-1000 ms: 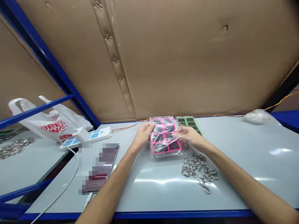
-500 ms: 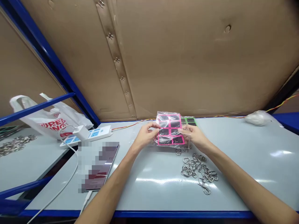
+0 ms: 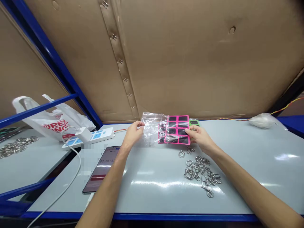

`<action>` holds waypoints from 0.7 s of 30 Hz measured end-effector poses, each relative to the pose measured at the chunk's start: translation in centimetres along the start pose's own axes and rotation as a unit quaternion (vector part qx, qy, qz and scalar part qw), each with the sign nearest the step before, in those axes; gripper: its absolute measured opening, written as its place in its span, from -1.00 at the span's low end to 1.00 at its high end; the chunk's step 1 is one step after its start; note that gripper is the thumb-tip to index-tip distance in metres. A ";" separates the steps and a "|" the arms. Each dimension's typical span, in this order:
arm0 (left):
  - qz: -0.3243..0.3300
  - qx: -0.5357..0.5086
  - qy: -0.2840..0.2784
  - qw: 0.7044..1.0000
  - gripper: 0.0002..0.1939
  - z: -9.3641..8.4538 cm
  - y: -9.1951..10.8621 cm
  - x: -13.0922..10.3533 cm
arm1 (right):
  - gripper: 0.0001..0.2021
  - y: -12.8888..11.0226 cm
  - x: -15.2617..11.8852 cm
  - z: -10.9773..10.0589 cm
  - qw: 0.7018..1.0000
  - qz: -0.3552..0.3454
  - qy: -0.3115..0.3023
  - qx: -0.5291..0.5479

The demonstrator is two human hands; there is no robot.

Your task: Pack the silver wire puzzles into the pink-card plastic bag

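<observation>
My left hand (image 3: 133,135) pinches the left edge of a clear plastic bag (image 3: 150,128). My right hand (image 3: 201,138) grips the right edge of a bright pink sheet (image 3: 177,138) with black rectangles. Shiny film overlaps the sheet's left part; how much of it lies inside the bag I cannot tell. A second pink-edged piece shows behind it on the left. Behind my right fingers, a similar green sheet (image 3: 194,122) lies mostly hidden. Nearer to me rest metal rings (image 3: 181,154) and a loose pile of metal clips (image 3: 205,171).
On the left are a phone (image 3: 99,172) showing a timer, a white power strip (image 3: 104,135) with a charger and cable, and a white carrier bag (image 3: 52,117). More metal pieces (image 3: 16,147) lie far left. A whitish bundle (image 3: 261,120) sits at the back right. Cardboard (image 3: 180,63) rises behind.
My left hand has moved left, drawing the clear bag out that way. The pink sheet has shifted slightly right with my right hand, and more of it shows uncovered.
</observation>
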State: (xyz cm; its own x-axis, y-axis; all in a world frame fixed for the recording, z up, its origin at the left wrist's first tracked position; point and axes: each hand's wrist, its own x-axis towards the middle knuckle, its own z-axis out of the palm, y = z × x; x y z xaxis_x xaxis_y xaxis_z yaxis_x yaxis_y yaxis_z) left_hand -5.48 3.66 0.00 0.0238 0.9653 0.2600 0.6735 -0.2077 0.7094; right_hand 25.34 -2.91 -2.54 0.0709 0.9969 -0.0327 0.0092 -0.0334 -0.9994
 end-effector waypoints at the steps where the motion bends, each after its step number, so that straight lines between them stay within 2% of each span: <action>1: -0.008 0.039 0.002 0.999 -0.77 -0.4 -0.3 0.2 | -0.57 0.0 0.0 0.0 1.000 0.001 0.000 0.000; 6: -0.033 0.174 -0.010 0.984 -0.76 -1.9 -1.5 0.7 | -0.58 -0.1 -0.1 0.1 1.000 0.004 -0.001 0.000; 8: -0.041 0.217 -0.023 0.975 -0.75 -1.8 -2.0 0.7 | -0.58 -0.2 -0.2 0.2 1.000 0.004 -0.002 -0.002; 13: -0.035 0.241 -0.025 0.969 -0.76 -0.8 -2.8 0.6 | -0.59 -0.4 -0.4 0.4 1.000 0.003 -0.006 -0.008; 17: 0.025 0.228 -0.009 0.973 -0.69 -0.4 -2.0 0.5 | -0.58 -0.3 -0.5 0.7 1.000 -0.006 -0.013 -0.016; 21: 0.135 0.159 -0.056 0.976 -0.69 0.0 -0.7 0.1 | -0.57 0.4 -0.2 1.1 0.999 -0.014 -0.010 -0.040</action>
State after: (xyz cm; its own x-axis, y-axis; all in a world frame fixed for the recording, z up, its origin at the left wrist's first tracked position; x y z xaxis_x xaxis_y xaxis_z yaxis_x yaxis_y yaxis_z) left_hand -5.95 3.94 -0.51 0.3020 0.8968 0.3233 0.8260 -0.4154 0.3810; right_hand 24.27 -3.00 -2.94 0.0505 0.9987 -0.0056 0.0901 -0.0101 -0.9959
